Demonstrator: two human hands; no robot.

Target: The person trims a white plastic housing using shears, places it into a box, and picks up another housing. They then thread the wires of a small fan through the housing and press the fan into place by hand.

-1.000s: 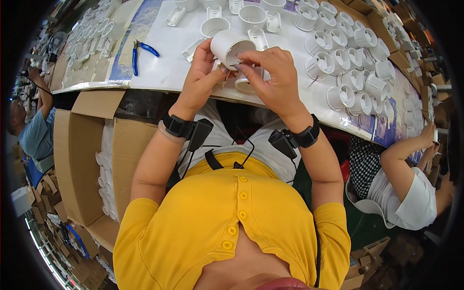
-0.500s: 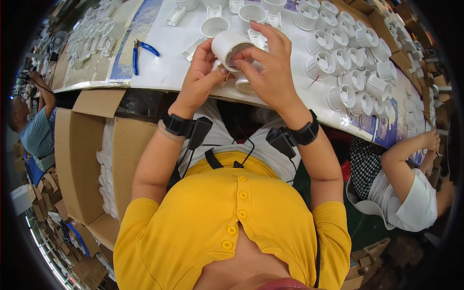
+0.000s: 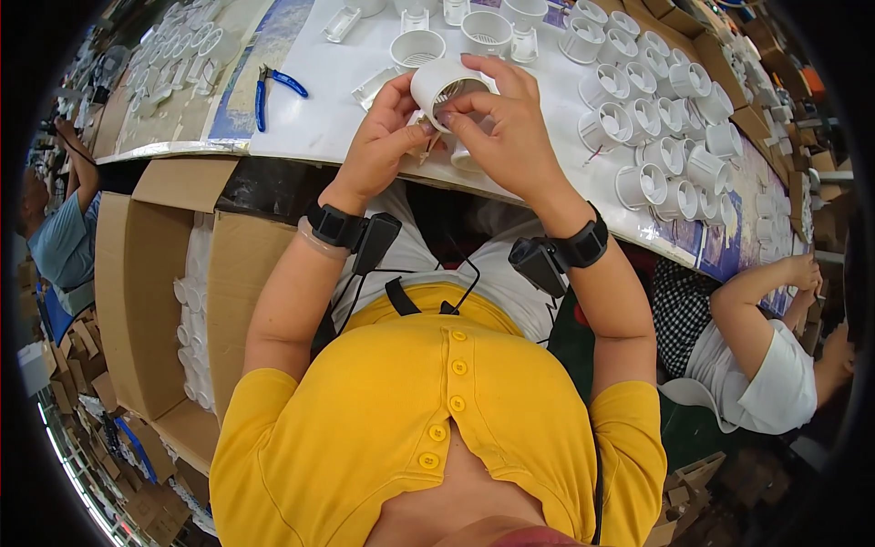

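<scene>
Above the table's near edge, both my hands hold a white, round plastic housing (image 3: pixel 432 87), tilted so its open end faces right. My left hand (image 3: pixel 385 144) grips its lower left side, with the thumb close to thin pale wires (image 3: pixel 423 148) below. My right hand (image 3: pixel 507 126) has its fingers bent round the opening, the thumb at the inner rim. What the right fingertips touch inside is partly hidden. Beyond my hands stand similar white housings (image 3: pixel 417 47), and a white slotted bracket (image 3: pixel 372 88) lies near my left fingers. Another white round part (image 3: pixel 465 160) shows partly beneath my right hand.
Blue-handled cutters (image 3: pixel 262 105) lie on the white tabletop (image 3: pixel 314 118) to the left. Many white housings (image 3: pixel 641 185) crowd the right side. An open cardboard box (image 3: pixel 137 301) of white parts stands at lower left. Other people sit at both sides, one in a white sleeve (image 3: pixel 775 374).
The housing and my hands have shifted slightly right and down in the picture, as has the table. My right fingers have come down closer round the opening.
</scene>
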